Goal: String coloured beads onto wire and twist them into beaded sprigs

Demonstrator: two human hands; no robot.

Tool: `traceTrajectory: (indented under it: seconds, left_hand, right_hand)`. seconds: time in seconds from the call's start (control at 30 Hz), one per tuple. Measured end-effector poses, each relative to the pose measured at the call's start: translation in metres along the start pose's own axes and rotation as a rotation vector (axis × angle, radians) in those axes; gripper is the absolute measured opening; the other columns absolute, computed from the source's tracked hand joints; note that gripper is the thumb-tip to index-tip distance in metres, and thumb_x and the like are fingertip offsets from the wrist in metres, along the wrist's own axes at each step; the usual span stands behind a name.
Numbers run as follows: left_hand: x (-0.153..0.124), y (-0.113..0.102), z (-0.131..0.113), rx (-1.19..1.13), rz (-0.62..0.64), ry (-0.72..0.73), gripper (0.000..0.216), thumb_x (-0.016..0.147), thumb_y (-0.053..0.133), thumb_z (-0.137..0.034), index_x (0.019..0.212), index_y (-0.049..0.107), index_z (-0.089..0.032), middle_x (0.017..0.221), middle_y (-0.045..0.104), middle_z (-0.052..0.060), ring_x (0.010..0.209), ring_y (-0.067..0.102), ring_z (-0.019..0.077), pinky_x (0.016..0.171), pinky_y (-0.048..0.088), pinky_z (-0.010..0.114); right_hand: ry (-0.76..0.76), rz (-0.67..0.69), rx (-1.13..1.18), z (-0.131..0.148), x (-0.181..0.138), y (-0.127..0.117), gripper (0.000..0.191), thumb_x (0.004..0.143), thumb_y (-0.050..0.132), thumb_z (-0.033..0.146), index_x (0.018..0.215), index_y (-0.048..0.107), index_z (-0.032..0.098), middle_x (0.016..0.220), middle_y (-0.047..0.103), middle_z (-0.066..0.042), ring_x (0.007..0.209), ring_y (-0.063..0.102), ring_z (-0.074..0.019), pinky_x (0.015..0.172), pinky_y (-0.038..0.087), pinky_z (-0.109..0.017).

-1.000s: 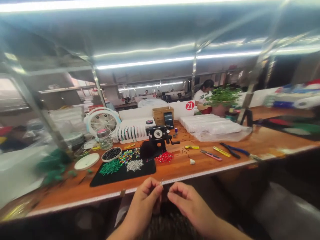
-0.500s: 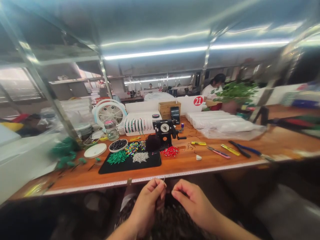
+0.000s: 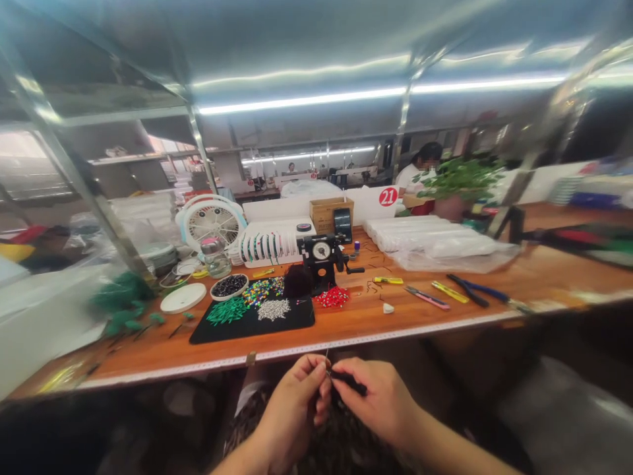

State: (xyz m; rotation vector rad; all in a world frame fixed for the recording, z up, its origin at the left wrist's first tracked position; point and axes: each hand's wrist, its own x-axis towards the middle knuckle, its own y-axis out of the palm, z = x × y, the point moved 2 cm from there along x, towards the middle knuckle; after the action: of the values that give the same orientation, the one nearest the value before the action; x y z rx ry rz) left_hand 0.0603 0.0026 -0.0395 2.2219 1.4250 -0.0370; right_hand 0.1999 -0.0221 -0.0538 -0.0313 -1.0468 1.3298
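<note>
Below the table's front edge, both hands are close together over the lap. My left hand (image 3: 297,396) is closed in a pinch on a thin, needle-like piece (image 3: 327,354), whose tip pokes up past the fingertips. My right hand (image 3: 380,390) is closed too, its thumb and forefinger meeting right beside the left fingertips. What the right fingers hold, if anything, is too small to make out. Beyond the hands lies a black mat (image 3: 212,330) with green pieces (image 3: 228,311), silvery beads (image 3: 273,309) and multicoloured beads (image 3: 257,292). Red pieces (image 3: 333,297) are heaped on the wood.
A black hand-cranked machine (image 3: 322,264) stands mid-table. A bowl of black pieces (image 3: 229,286), a white lid (image 3: 182,299) and a fan (image 3: 212,224) are on the left. Pliers (image 3: 467,290), cutters (image 3: 449,292) and wrapped white rolls (image 3: 435,239) lie right. Another person (image 3: 420,168) sits behind.
My right hand has moved left, so its fingertips now meet my left hand's at the thin piece. The left hand keeps its pinch. The view has shifted slightly.
</note>
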Motion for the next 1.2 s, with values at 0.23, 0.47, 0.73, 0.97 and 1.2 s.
traceTrajectory:
  seconds: [0.23,0.47,0.73,0.97,1.2]
  left_hand:
    - [0.003,-0.004,0.005,-0.062,0.071,-0.016,0.027,0.073,0.065,-0.025,0.091,0.049,-0.014,0.057,0.05,-0.004,0.042,0.039,0.0046,0.037,0.026,0.015]
    - [0.002,-0.005,0.012,-0.017,0.088,-0.024,0.029,0.073,0.064,-0.028,0.093,0.048,-0.015,0.057,0.056,-0.002,0.041,0.048,0.008,0.037,0.032,0.017]
    - [0.027,-0.039,-0.056,1.114,-0.323,0.63,0.015,0.084,0.047,-0.021,0.086,0.061,-0.016,0.079,0.059,0.005,0.074,0.059,0.0175,0.07,0.047,0.031]
    - [0.08,-0.053,-0.074,1.593,-0.437,0.812,0.021,0.078,0.052,-0.012,0.068,0.07,-0.015,0.07,0.056,0.009,0.078,0.052,0.0252,0.076,0.041,0.041]
    - [0.038,-0.021,-0.069,1.146,-0.282,0.814,0.017,0.078,0.06,-0.028,0.089,0.072,-0.023,0.081,0.059,0.006,0.081,0.054,0.0217,0.077,0.041,0.033]
  right_hand:
    - [-0.054,-0.023,0.003,0.0,0.001,-0.001,0.014,0.081,0.053,0.015,0.077,0.065,0.021,0.068,0.071,0.0,0.057,0.064,-0.0124,0.055,0.044,-0.02]
    - [-0.051,-0.191,-0.103,-0.007,0.001,0.001,0.013,0.08,0.051,0.017,0.074,0.062,0.019,0.059,0.066,0.0,0.049,0.06,-0.0124,0.051,0.042,-0.021]
    - [0.129,-0.245,-0.134,-0.026,0.013,-0.016,0.011,0.08,0.052,0.024,0.078,0.061,0.019,0.063,0.066,0.001,0.056,0.063,-0.014,0.056,0.045,-0.022]
    - [0.172,-0.089,-0.053,-0.021,0.012,0.002,0.013,0.08,0.049,0.025,0.076,0.061,0.018,0.063,0.065,0.0,0.056,0.062,-0.0152,0.057,0.043,-0.025]
    - [0.324,-0.032,0.266,-0.01,0.021,-0.008,0.016,0.082,0.051,0.029,0.077,0.061,0.017,0.068,0.064,-0.002,0.063,0.059,-0.015,0.061,0.044,-0.025]
